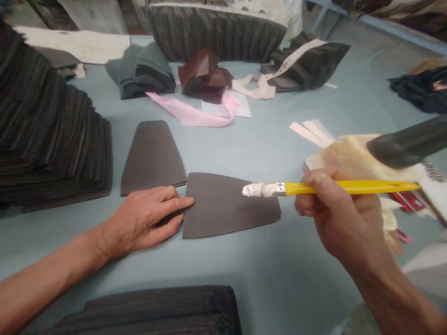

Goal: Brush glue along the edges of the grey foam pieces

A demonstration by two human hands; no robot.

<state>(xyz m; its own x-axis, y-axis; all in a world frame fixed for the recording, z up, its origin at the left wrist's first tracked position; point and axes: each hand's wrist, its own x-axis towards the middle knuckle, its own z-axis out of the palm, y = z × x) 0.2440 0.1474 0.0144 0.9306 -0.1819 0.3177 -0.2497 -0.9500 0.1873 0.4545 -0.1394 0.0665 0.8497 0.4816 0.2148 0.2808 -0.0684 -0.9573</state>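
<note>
My left hand point(148, 216) lies flat with fingers stretched out, its fingertips pressing the left edge of a dark grey trapezoid piece point(226, 204) on the pale blue table point(279, 279). My right hand point(335, 218) is closed round the yellow handle of a brush point(314, 188). The brush's white, glue-coated bristles hover over the right part of that piece. A second dark grey piece point(152, 156) lies just behind my left hand.
A tall stack of dark pieces point(45, 139) stands at the left, and another stack point(157, 311) lies at the near edge. Folded dark fabric bundles point(216, 32), a pink ribbon point(195, 114) and white strips point(312, 132) lie further back. A glue-stained container point(359, 158) sits at the right.
</note>
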